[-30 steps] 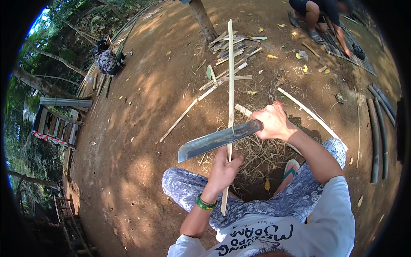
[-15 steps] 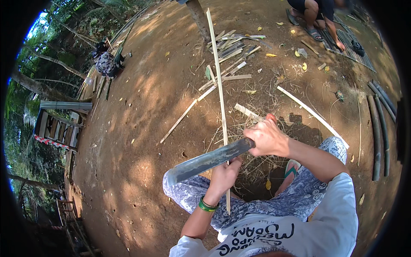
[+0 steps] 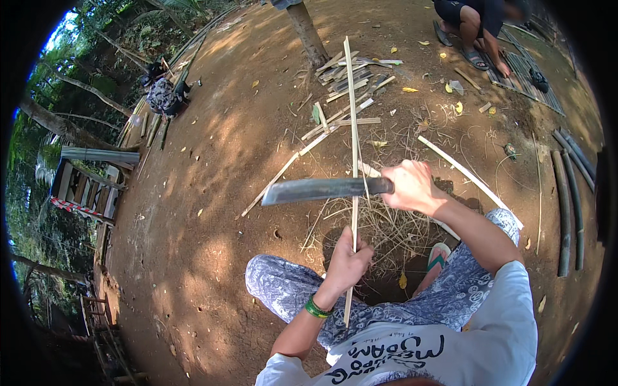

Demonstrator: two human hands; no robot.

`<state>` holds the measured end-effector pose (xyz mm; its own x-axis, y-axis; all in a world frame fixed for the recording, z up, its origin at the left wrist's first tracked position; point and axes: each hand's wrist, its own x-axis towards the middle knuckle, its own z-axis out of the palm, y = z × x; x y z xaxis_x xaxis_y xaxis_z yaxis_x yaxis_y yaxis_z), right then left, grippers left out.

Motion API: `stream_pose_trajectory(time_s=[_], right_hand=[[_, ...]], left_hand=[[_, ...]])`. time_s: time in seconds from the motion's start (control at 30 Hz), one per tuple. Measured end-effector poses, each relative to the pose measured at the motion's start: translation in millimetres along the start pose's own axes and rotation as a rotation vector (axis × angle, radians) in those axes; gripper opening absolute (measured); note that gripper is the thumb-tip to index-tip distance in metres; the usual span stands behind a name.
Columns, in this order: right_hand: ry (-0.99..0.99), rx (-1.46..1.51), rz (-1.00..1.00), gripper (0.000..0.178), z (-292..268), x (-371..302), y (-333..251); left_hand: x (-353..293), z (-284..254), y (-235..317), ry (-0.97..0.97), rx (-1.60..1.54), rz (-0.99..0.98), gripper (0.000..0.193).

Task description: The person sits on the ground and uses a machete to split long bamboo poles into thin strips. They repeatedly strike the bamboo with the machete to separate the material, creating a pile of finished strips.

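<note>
noted left grip [image 3: 347,260] clenched around the lower part of a pale strip [image 3: 355,145], near the tail, above the patterned trousers [image 3: 280,283]. found long axis of the strip running nearly straight out from the body, with a short end below the left grip and a far longer length ahead of it, pointing toward the pile of slats [image 3: 338,72] beside the tree trunk [image 3: 306,32]. recorded right grip [image 3: 412,186] clenched on the handle of a long knife [image 3: 312,190], off to the right of the strip and bridged to it only by the blade. read the blade as extending leftward from the right grip, close to square across the strip, in front of it in this view, just beyond the left grip. judged right grip slightly nearer the crossing, left grip nearer the body. unable to make out contact between edge and strip, blade being blurred. observed a thin sliver [image 3: 365,170] just right of the strip near the crossing; attachment unclear. logged shavings [image 3: 402,219] heaped on the ground below, plus another strip [image 3: 468,174] lying slantwise farther right.
</note>
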<state>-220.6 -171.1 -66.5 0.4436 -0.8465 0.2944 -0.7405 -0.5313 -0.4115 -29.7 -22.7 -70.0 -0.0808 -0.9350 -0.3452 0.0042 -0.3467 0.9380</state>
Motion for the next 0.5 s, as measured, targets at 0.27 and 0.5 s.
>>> stream_pose_trajectory(time_s=[0.27, 0.5], right_hand=[[-0.021, 0.027, 0.137, 0.012, -21, 25, 38], [-0.087, -0.143, 0.122, 0.016, -14, 32, 50]], left_hand=[[-46, -19, -11, -0.058, 0.152, 0.019, 0.026], [-97, -30, -7, -0.081, 0.096, -0.125, 0.029]])
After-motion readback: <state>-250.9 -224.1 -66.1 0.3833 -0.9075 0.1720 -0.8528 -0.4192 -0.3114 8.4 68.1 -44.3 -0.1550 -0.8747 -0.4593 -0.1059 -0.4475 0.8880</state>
